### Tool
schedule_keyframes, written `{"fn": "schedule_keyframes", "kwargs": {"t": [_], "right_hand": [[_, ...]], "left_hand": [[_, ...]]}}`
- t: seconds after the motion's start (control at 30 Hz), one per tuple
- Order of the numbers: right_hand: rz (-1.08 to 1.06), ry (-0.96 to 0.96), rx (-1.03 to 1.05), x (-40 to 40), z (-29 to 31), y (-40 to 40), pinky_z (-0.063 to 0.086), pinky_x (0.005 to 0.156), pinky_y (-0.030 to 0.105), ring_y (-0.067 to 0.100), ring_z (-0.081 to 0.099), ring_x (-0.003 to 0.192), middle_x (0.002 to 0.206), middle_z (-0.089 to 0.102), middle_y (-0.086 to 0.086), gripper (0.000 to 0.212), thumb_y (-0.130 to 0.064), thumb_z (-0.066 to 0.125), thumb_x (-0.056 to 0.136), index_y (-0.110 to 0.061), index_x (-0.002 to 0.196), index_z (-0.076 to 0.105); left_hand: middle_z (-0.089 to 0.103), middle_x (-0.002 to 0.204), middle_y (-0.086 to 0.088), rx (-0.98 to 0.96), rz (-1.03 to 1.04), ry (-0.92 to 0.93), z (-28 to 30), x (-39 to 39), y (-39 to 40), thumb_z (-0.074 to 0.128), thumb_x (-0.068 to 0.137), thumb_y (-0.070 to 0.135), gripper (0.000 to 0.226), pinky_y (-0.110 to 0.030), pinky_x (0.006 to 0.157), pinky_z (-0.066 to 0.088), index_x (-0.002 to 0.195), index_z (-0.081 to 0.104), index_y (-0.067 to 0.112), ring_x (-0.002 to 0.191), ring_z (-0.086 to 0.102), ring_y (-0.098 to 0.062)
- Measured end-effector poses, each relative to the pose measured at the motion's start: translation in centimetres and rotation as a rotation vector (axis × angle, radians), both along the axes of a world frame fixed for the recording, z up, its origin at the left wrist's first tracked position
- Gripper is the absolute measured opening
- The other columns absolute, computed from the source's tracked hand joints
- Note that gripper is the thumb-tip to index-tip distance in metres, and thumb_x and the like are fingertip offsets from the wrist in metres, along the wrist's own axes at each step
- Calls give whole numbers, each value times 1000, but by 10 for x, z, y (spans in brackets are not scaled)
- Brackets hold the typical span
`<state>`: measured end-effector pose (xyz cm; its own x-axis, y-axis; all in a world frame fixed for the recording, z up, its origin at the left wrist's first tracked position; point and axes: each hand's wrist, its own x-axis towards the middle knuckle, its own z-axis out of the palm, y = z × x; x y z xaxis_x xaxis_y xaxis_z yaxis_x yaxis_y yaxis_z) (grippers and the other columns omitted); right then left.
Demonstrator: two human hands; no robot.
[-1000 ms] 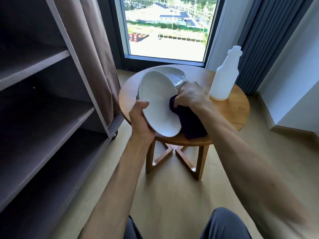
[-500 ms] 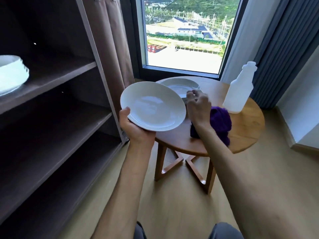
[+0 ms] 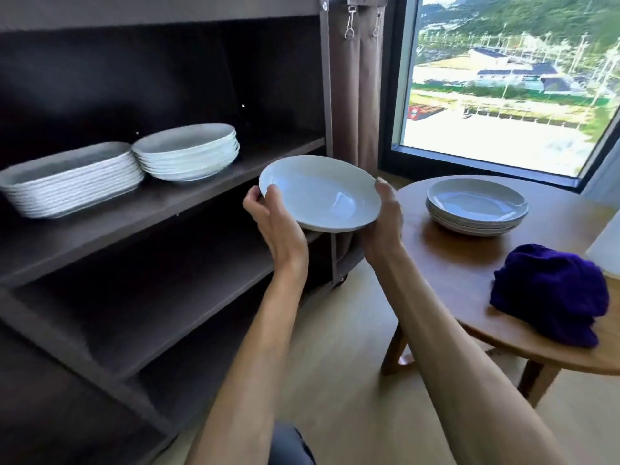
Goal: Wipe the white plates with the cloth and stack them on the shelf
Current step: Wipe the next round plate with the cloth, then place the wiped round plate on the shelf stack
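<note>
shelf (image 3: 208,193) bare right of round stack (image 3: 188,152)

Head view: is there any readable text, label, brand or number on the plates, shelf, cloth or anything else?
None can be read.
Held plate, the round plate stack on the shelf, the plate stack on the table and the purple cloth: plain, no print.
Buildings outside the window: too small and blurred to tell.

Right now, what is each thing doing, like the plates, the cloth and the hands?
Held plate: in the air, gripped at both edges.
Left hand: holding the plate's left edge.
Right hand: holding the plate's right edge.
Cloth: bunched up on the table, not held.
Table plates: stacked on the table.
Round plates: stacked on the shelf.
Square plates: stacked beside them.
</note>
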<state>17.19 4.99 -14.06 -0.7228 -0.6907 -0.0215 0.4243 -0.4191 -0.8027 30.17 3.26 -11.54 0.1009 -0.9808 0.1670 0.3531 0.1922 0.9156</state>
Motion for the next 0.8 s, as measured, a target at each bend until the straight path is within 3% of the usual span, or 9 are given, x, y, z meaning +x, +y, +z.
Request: {"fn": "schedule_keyframes", "kwargs": {"t": [0.13,0.23,0.4,0.5,0.57,0.67,0.8], "right_hand": [[108,-36,-12,31,16,-42,55,77,39,27,63,97,110,63,11,20,-15,56,97,-12,117,57],[200,-87,-55,47,28,-69,56,73,36,28,65,98,110,65,12,36,-24,57,98,-3,127,58],[331,111,-22,70,62,-112,59,84,43,29,69,111,121,72,9,66,-57,70,76,-14,125,66],[320,197,-74,76,86,-141,57,86,40,26,67,115,124,71,6,67,-61,70,71,-19,125,68],[314,221,-106,78,98,-165,52,99,43,24,63,120,127,68,3,66,-57,70,72,-20,127,66],[318,281,-101,81,109,-196,46,110,42,19,60,123,128,67,0,69,-54,70,74,-17,132,63],[369,289,-80,85,106,-234,50,102,36,17,66,114,119,72,1,54,-51,70,81,-17,124,69]], "left_hand": [[52,145,3,-262,-127,-176,4,59,-30,64,88,48,74,-24,102,49,150,35,20,128,54,-5],[47,152,8,-374,-251,-422,7,98,-55,84,76,43,99,-35,119,40,155,28,22,139,46,-4],[51,147,12,-364,-11,-529,26,122,-90,93,62,54,115,-37,117,42,154,30,24,137,47,-3],[56,140,14,-396,62,-497,44,126,-115,93,65,49,110,-21,108,44,152,33,20,130,52,2],[56,139,13,-422,109,-504,58,128,-134,94,66,44,106,-15,104,43,151,35,18,128,53,3],[54,141,6,-452,201,-534,69,131,-161,91,65,57,105,-28,112,44,149,40,20,131,51,-3],[54,139,5,-388,276,-589,69,131,-193,85,60,74,106,-39,112,46,143,45,22,130,51,-9]]}}
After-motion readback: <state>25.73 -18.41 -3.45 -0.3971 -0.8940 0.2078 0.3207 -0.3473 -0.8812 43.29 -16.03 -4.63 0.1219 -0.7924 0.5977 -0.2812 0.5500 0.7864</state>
